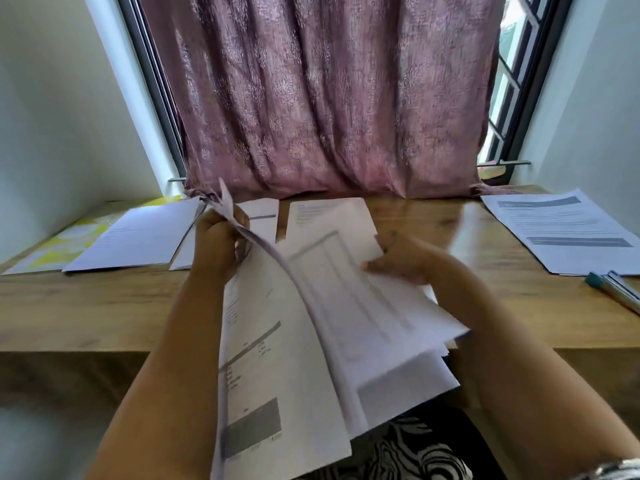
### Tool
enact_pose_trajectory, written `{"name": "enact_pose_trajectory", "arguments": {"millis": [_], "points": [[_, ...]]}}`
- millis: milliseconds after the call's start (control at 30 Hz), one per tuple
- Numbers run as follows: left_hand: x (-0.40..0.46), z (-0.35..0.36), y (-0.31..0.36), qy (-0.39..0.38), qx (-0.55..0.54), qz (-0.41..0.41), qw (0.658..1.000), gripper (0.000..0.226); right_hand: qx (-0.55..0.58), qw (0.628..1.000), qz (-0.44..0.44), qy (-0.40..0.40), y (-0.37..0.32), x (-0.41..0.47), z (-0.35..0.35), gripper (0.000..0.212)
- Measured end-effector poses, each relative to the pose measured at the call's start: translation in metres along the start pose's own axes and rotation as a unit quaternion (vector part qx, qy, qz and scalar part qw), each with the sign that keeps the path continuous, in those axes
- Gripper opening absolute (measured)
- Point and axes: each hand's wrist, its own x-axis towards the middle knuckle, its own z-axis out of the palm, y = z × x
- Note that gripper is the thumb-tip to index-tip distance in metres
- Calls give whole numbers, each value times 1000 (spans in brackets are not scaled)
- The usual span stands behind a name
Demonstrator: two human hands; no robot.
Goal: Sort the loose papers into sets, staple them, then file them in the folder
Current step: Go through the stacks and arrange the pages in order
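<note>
The person is holding a fanned bundle of loose papers [311, 341] between both hands, above the near edge of the counter [86, 306]. The left hand [218, 240] is gripping the top edge of a lifted sheet, fingers curled round it; the right hand [405, 261] is pinching the far right corner of the lower sheets. The bundle's long axis is running from the hands back toward the person's lap, with the printed tops pointing away, toward the curtain [329, 98].

The risk, by the look of it, is slippage: the sheets are splaying unevenly, and a loose pinch could be letting some slide into the lap or mix between sets. Sorted piles are lying beyond the left hand [138, 233] and well off to the right [564, 230], beside a pen [613, 292]. A yellow folder [69, 244] is sitting under the leftmost pile.
</note>
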Motion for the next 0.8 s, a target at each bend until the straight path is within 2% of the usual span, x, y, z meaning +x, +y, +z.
{"name": "enact_pose_trajectory", "arguments": {"millis": [33,67,167,233,300,400,467,533,600,700,800], "points": [[-1,2,-2,-12,22,2,1000,33,-3,998,8,-55,4,-8,10,39],[-1,5,-7,-21,42,-12,999,33,-4,997,14,-77,7,-13,17,43],[-2,20,-29,-19,96,-75,992,32,-99,995,17,-26,8,-24,28,75],[-5,30,-49,5,108,-107,988,35,-180,983,-5,-17,6,-26,27,83],[-13,37,-65,6,135,-126,983,35,-194,980,-9,-34,7,-19,19,89],[-16,35,-87,-42,183,-136,973,31,-196,981,-10,9,15,5,-1,74],[-13,30,-91,-65,169,-160,970,22,-213,976,-3,45,23,24,-10,60],[-8,25,-95,-60,129,-179,973,30,-254,966,9,38,32,39,-10,58],[-8,25,-96,-59,125,-184,973,23,-292,956,-1,20,42,48,-2,63],[-7,25,-96,-75,121,-187,972,20,-219,974,-32,47,53,56,8,60],[-7,25,-94,-82,114,-186,973,21,-135,978,-128,93,52,52,9,47]]}}
